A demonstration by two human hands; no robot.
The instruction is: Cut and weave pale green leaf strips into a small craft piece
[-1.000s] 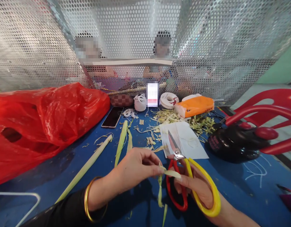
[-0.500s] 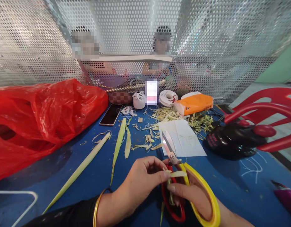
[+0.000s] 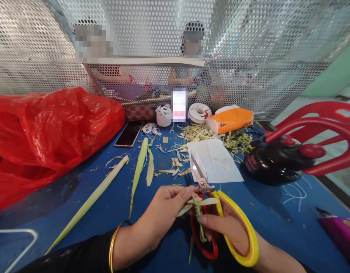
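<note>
My left hand pinches the top of a small knotted piece of pale green leaf strips, with strips sticking out to both sides. Against the lower part of that piece rests the thumb of my right hand. Scissors with one yellow and one red handle hang on my right hand, its fingers passing through the yellow loop; the blades are slightly apart and point away over a white paper sheet. Long green leaves lie left of the paper, near scattered leaf scraps.
A red plastic bag fills the left side. Further back are a phone, white string, a ribbon roll and an orange tissue pack. A black kettle stands right. Two people sit behind a perforated screen.
The leaf piece shows more openly between my hands, its strips now spread to both sides. My left fingers have shifted upward on it. The whole view has moved slightly.
</note>
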